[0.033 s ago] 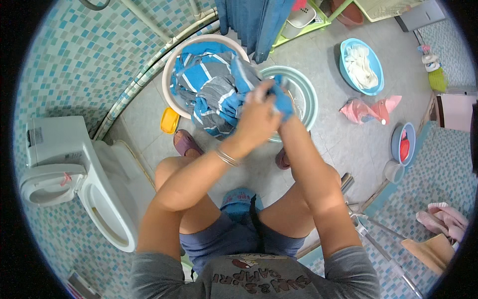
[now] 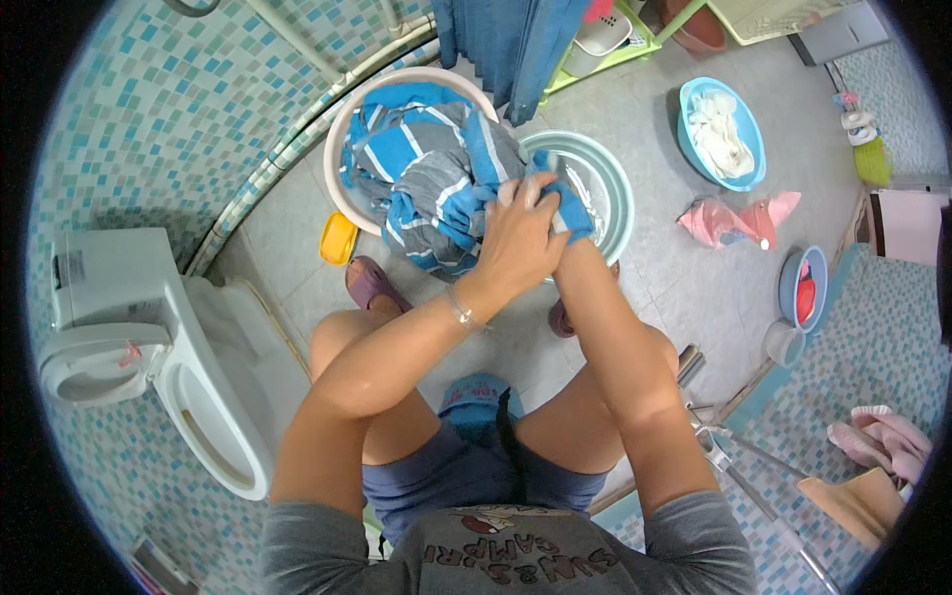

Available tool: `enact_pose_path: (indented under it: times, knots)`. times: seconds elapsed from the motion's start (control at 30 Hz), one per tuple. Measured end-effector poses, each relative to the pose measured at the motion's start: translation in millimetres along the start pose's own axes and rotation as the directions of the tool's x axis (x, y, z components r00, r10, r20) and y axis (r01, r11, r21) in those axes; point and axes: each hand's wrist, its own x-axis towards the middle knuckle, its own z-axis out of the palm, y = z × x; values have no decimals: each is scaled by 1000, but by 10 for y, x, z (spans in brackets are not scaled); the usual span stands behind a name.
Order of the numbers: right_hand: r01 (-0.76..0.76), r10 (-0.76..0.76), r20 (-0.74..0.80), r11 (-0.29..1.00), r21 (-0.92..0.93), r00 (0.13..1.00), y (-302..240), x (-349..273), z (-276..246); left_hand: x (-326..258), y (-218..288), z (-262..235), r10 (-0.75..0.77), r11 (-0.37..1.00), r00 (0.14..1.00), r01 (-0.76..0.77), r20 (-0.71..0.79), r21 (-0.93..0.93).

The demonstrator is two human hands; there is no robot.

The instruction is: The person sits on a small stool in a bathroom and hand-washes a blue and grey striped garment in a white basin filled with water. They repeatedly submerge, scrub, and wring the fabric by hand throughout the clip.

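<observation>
I sit low over two basins on a tiled bathroom floor. My left hand, a bracelet at its wrist, closes over a bunched end of a blue, grey and white striped garment. My right hand lies mostly hidden under the left one and grips the same wet blue fabric. The rest of the garment is heaped in a round pink-rimmed basin. Both hands hover over the edge of a pale green basin that stands to its right.
A yellow soap box lies by the pink basin. A blue basin with white cloth, a pink cloth and a small blue bowl sit on the floor at right. A toilet stands at left.
</observation>
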Motion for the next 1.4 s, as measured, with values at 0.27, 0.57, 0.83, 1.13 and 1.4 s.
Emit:
enact_pose_path:
  times: [0.27, 0.57, 0.83, 1.13, 1.4]
  knots:
    - [101, 132, 484, -991, 91, 865, 99, -144, -748, 179, 19, -83, -78, 969, 992, 98, 95, -229]
    - [30, 171, 540, -965, 259, 824, -190, -97, -723, 421, -195, -193, -517, 779, 855, 492, 45, -388]
    - [15, 221, 528, -930, 366, 820, 138, 165, 135, -18, 416, -257, -53, 989, 997, 60, 50, -137]
    - [87, 125, 245, -983, 161, 961, -50, 62, 182, 131, 365, -229, -122, 979, 991, 111, -56, -172]
    - [-58, 220, 566, -901, 431, 795, -83, -180, -747, 180, 164, -181, -306, 940, 944, 279, -120, -197]
